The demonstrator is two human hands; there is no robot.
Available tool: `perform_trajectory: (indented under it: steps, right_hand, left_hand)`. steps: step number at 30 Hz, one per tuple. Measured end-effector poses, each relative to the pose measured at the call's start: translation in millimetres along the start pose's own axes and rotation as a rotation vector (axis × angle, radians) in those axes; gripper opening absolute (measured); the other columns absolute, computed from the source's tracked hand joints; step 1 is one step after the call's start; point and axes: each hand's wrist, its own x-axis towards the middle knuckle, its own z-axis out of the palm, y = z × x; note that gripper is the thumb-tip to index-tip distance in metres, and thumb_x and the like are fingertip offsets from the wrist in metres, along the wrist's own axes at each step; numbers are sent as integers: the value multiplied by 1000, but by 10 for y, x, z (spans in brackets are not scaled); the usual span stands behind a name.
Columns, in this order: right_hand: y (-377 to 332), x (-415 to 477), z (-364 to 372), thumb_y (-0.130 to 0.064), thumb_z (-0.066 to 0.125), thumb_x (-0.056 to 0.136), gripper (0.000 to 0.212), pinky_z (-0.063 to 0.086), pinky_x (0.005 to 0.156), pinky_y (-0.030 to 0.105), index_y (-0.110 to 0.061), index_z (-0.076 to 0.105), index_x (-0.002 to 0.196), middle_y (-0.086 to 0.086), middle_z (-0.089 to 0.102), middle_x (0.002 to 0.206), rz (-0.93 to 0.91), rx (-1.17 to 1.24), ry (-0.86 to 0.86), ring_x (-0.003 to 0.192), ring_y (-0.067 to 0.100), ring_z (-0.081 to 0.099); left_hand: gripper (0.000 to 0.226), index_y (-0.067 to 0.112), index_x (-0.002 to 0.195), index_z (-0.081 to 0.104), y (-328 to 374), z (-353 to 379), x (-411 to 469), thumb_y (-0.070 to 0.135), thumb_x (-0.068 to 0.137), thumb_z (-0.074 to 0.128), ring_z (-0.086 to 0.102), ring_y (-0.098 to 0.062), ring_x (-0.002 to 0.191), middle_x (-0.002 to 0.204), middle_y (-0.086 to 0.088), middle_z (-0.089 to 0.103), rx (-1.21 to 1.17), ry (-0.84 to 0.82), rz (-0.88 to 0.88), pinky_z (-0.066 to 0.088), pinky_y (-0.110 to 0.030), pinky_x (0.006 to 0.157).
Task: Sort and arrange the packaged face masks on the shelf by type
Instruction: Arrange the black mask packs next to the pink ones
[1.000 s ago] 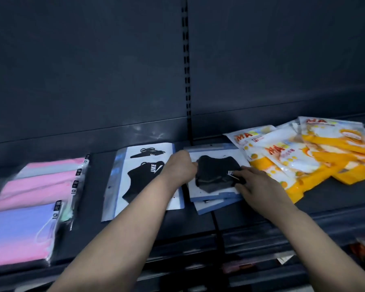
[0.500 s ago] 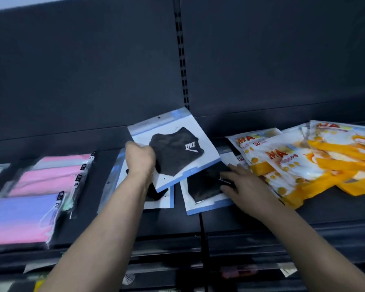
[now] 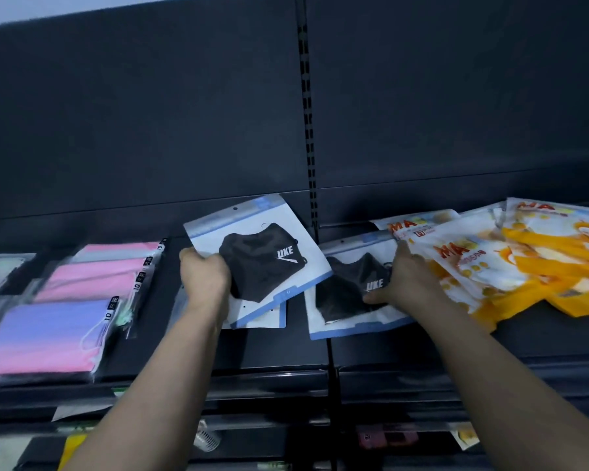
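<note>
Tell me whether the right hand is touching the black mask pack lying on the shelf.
Touching. The head view shows the right hand pressed flat on the lying black mask pack, thumb over its logo.

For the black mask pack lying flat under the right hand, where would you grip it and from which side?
Pinch the near blue bottom edge of the flat black mask pack, coming from the front of the shelf. That edge is bare, while the right hand and the yellow packs cover its right side, and the pack held by the left hand crowds its left.
</note>
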Motion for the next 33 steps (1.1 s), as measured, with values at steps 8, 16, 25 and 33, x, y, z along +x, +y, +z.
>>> perform_trajectory:
  steps: [8, 16, 25, 33]
  right_hand:
    - [54, -192, -376, -20, 59, 86, 78, 40, 89, 39, -18, 15, 150, 14, 48, 137, -127, 205, 324, 120, 34, 47]
    - [-132, -249, -371, -26, 54, 58, 78, 45, 99, 45, -45, 43, 133, -5, 61, 127, -179, 500, 58, 112, 25, 57]
    - [-351, -271, -242, -13, 53, 79, 61, 43, 97, 39, -39, 46, 134, -2, 59, 128, -307, 311, 99, 114, 24, 54]
    - [-886, -330, -240, -8, 48, 78, 60, 39, 101, 33, -34, 53, 132, -8, 56, 133, -440, 290, 106, 122, 19, 50]
  left_hand:
    - [38, 4, 107, 43, 55, -119, -70, 12, 71, 51, 57, -28, 84, 96, -13, 55, -117, 45, -10, 51, -40, 78]
    - [76, 0, 127, 29, -139, -446, -576, 13, 67, 74, 61, -33, 106, 111, -11, 53, -92, 129, 7, 55, -43, 88]
    - [43, 43, 143, 39, -343, -777, -678, 33, 101, 41, 12, -21, 149, 161, 6, 18, 1069, -509, 462, 2, -62, 116]
    - [43, 18, 140, 48, -182, -1079, -397, 36, 101, 43, 46, -22, 133, 144, -5, 51, 558, -273, 457, 34, -35, 111]
